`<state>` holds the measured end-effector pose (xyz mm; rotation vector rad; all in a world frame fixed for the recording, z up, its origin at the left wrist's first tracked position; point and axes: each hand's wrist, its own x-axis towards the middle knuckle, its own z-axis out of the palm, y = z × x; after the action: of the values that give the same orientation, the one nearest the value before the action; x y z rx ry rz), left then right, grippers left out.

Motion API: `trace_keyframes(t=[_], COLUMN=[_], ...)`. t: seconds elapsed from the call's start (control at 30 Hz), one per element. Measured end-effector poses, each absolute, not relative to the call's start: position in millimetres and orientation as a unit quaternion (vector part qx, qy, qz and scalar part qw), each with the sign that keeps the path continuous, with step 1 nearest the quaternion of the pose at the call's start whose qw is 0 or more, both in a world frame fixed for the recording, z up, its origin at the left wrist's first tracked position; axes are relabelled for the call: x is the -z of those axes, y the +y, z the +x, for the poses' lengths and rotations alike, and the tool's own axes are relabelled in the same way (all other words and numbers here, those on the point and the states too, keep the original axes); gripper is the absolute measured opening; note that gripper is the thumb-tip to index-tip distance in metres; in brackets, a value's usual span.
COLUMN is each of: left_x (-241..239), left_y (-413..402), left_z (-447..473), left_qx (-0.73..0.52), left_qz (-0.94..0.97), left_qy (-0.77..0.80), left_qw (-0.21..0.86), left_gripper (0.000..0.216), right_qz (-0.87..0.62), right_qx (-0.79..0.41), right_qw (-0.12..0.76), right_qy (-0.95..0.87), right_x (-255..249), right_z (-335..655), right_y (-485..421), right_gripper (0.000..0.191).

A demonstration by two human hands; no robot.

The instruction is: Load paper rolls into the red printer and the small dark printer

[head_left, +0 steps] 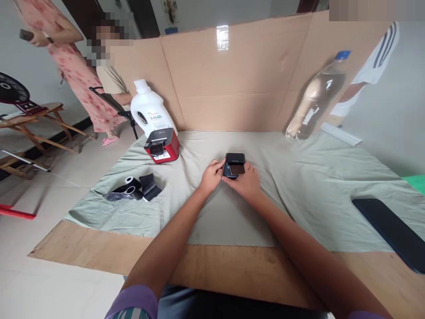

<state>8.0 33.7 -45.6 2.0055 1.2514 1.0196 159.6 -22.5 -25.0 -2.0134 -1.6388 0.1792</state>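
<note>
A small black device [235, 158], which looks like a portable label printer, sits on the cloth in the middle. A short dark brown strip [237, 169] sticks out of its front. My left hand [212, 175] has its fingers closed against the device's left side. My right hand [247, 182] wraps round its right side and near edge, thumb across the front. To the left stands a red and black printer [168, 148] with a similar dark strip. Nearer lie paper rolls [133, 181] with black wrapping and a black folded piece [150, 187].
A white detergent bottle [151, 106] stands behind the red printer. A large water-filled bottle [318, 97] leans on the cardboard screen [232, 84] at right. A dark phone-like slab [390, 230] lies at the right edge. Other people are beyond the screen; a fan [15, 91] rests on a wooden stool.
</note>
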Motion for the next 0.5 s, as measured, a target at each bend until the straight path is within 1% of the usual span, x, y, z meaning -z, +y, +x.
trace_keyframes(t=[0.1, 0.2, 0.27, 0.33, 0.4, 0.5], left_x=[45.8, 42.6, 38.9, 33.8, 26.5, 8.9], left_y=[46.6, 70.2, 86.1, 96.3, 98.1, 90.1], left_z=[9.5, 15.5, 21.4, 26.8, 30.0, 31.2], left_qx=[-0.403, -0.421, -0.415, -0.392, -0.372, -0.353], left_qz=[0.743, 0.736, 0.726, 0.721, 0.732, 0.765], left_qy=[0.447, 0.442, 0.462, 0.487, 0.5, 0.505], left_qw=[0.292, 0.294, 0.296, 0.298, 0.276, 0.187], left_gripper=[0.057, 0.059, 0.056, 0.049, 0.039, 0.028], right_qz=[-0.735, -0.721, -0.713, -0.706, -0.705, -0.707], right_qx=[-0.051, -0.049, -0.052, -0.054, -0.054, -0.056], right_qw=[0.3, 0.313, 0.318, 0.321, 0.319, 0.313], right_qy=[-0.606, -0.616, -0.623, -0.628, -0.631, -0.632], right_x=[30.0, 35.2, 36.4, 36.0, 34.9, 33.4], right_z=[157.7, 161.8, 164.3, 165.5, 165.8, 165.9], right_y=[-19.3, -18.2, -18.4, -19.0, -19.7, -20.6], right_gripper=[0.087, 0.086, 0.087, 0.086, 0.084, 0.082])
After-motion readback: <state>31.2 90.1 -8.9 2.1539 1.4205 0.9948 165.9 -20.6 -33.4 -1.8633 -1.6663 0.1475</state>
